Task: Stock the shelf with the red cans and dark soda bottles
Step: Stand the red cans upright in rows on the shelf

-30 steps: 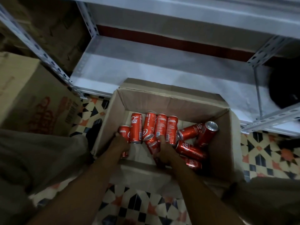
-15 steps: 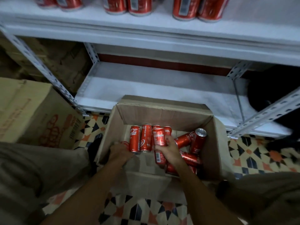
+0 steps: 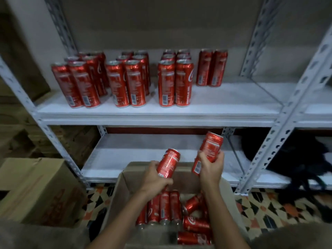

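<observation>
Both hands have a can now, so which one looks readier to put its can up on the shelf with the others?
The right hand, probably. Its can is raised higher and sits below the bare stretch of shelf beside the standing cans. The left hand holds its can lower, just above the box.

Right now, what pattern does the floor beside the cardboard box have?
The tiled floor shows a geometric pattern of black, orange and cream shapes, seen in the head view.

The white metal shelf [image 3: 224, 106] carries upright red cans [image 3: 125, 81] in paired rows. The patterned tile floor [image 3: 269, 209] bears an open cardboard box [image 3: 115, 200] and a closed carton [image 3: 36, 191].
</observation>
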